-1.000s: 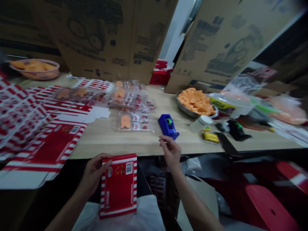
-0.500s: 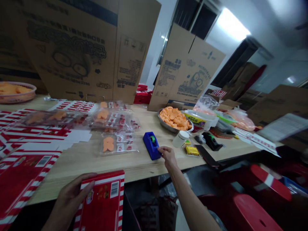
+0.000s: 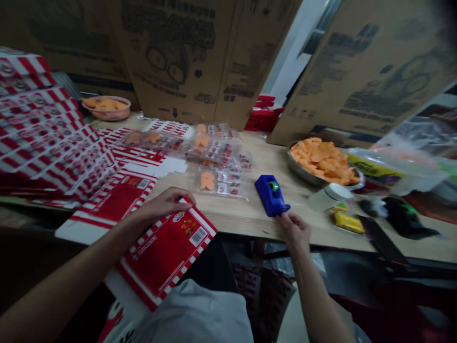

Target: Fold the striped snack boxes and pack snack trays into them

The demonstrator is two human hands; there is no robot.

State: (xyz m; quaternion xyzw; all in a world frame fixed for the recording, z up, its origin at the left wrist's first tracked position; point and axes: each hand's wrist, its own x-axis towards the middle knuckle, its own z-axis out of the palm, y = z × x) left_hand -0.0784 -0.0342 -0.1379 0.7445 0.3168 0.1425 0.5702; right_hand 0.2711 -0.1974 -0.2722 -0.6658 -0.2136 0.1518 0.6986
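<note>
My left hand (image 3: 164, 204) grips the upper edge of a red-and-white striped carton (image 3: 167, 252), which slants across the table's front edge. My right hand (image 3: 294, 232) rests at the table edge. Its fingertips are at the front end of a blue tape dispenser (image 3: 271, 195), which holds a small green-centred roll. I cannot tell whether those fingers pinch anything. A flat, unfolded red-striped carton blank (image 3: 114, 205) lies just beyond my left hand.
Stacked carton blanks (image 3: 43, 128) rise at the left. Sealed packs of orange pieces (image 3: 221, 183) lie on the wooden table (image 3: 246, 214). A steel bowl of orange crisps (image 3: 321, 162) stands right, a pink bowl (image 3: 105, 108) far left, and cardboard sheets (image 3: 178, 57) behind.
The carton has tipped from upright in my left hand to a slant, and that hand has moved forward over the table. My right hand has shifted to the dispenser's front end.
</note>
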